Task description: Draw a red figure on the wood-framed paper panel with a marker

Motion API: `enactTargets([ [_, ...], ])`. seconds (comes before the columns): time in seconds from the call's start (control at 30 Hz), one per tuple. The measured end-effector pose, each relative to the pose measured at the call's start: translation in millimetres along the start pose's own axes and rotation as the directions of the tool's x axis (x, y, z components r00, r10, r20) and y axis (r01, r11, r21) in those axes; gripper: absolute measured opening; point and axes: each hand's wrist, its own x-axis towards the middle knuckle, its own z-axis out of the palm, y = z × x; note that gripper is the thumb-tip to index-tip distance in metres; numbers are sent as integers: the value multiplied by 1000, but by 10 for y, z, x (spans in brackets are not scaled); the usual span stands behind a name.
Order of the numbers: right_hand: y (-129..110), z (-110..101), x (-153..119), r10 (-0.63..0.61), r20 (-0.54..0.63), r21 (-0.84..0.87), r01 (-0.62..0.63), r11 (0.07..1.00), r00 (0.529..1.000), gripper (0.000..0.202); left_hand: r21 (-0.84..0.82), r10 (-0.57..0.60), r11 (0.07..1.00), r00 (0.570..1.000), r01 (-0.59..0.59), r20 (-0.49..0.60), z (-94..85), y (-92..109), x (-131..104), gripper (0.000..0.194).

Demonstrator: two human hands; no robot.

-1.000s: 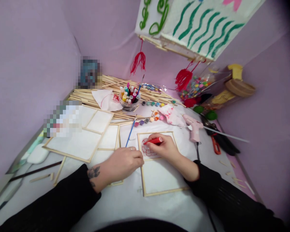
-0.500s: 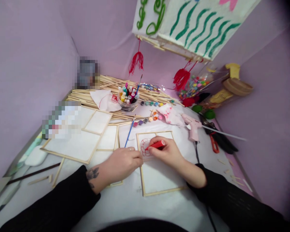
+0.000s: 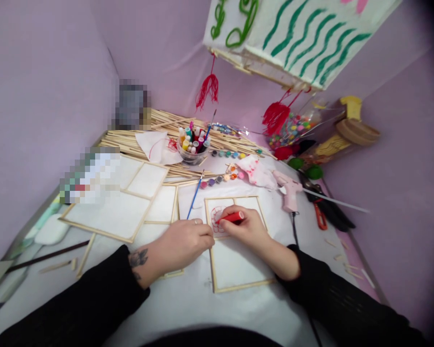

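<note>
My right hand (image 3: 248,226) is closed round a red marker (image 3: 234,218), its tip at a red flower outline (image 3: 217,214) in the upper left section of a white panel framed with thin wooden sticks (image 3: 238,267). My left hand (image 3: 190,243), with a ring on one finger, has its fingers curled and pinching the left edge of that panel. The fingertips are partly hidden. A blue paintbrush (image 3: 195,196) lies just beyond the left hand. Other stick-framed white panels (image 3: 108,212) overlap to the left.
Behind stand a tub of markers (image 3: 193,153), wooden sticks (image 3: 126,141) and small paint pots (image 3: 219,180). A pink glue gun (image 3: 291,193) and pliers (image 3: 320,217) lie right. A painted white lantern (image 3: 311,43) with red tassels (image 3: 275,118) hangs overhead.
The marker tip has shifted slightly to the left and down on the flower drawing, with the right hand. The left hand stays at the panel's edge. The camera view has moved slightly.
</note>
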Motion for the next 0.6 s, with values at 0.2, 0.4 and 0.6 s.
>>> enactTargets([
  [0.2,-6,12,8,-18,1,-17,18,1000,1000,8,16,-4,1000,1000,4,-7,-12,11,8,16],
  [0.4,12,-2,6,4,-9,7,-4,1000,1000,10,18,-4,1000,1000,4,12,-10,9,6,18],
  [0.6,0,2,11,-20,3,-28,20,999,1000,9,13,-11,1000,1000,11,12,-7,10,9,18],
])
